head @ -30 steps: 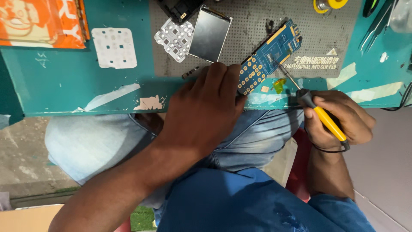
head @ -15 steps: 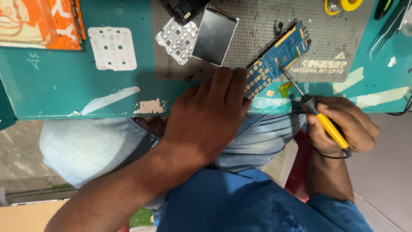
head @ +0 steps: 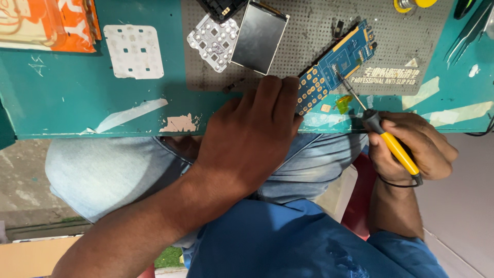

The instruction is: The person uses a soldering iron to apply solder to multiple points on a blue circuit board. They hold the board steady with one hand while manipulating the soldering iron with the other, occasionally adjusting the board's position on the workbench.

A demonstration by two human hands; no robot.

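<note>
My left hand [head: 252, 139] is flat down at the near edge of the teal worktop [head: 77, 98], fingers pressed together, fingertips pinning the lower end of one blue circuit board [head: 334, 67] so it stays put; nothing is gripped in that hand, it only presses. The board lies at a slant on the grey perforated mat [head: 309, 31], its gold-dotted keypad end by my fingers and its far end pointing up and to the right. My right hand [head: 411, 149] is closed around one soldering iron [head: 393, 146] with a yellow handle and black collar, held like a pen, and its thin metal tip reaches up to the left and touches the middle of the board. Just beside the tip, on the worktop edge, sits one small yellow-green scrap [head: 343, 103], and one tiny pale square [head: 325, 108] lies next to it. Further back on the mat I count one rectangular display panel [head: 259, 35], grey and glossy, and touching its left side one silvery keypad sheet [head: 213, 41] with round domes. Well to the left on the bare teal lies one white keypad membrane [head: 134, 51] full of square holes. One orange packet [head: 56, 23] fills the far left corner. Below the worktop, my two knees in pale jeans [head: 98, 175].
</note>
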